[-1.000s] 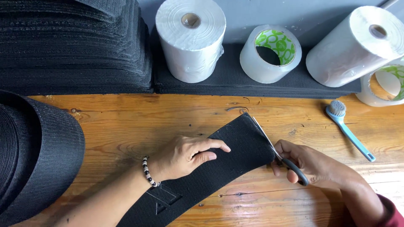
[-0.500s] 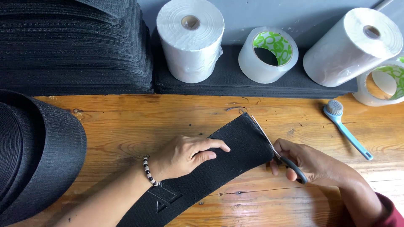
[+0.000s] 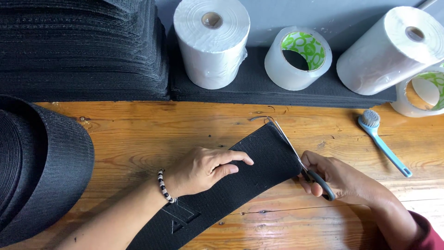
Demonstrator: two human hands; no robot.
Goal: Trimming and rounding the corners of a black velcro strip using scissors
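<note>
Left hand [image 3: 203, 170] lies flat on black strap [image 3: 231, 185]; right hand [image 3: 340, 178] grips scissors [image 3: 300, 162] at its end

I see no signs or screens from here. The nearest things to packages are along the back edge of the surface: a white paper roll [image 3: 211, 42] wrapped in clear film stands upright on a dark mat, and a second wrapped white roll [image 3: 391, 51] lies tilted at the far right. Between them a roll of clear tape [image 3: 297, 62] leans, its core lined with a white label patterned in green. Another tape roll [image 3: 423, 92] with the same green-and-white inner label sits at the right edge, partly cut off.
</note>
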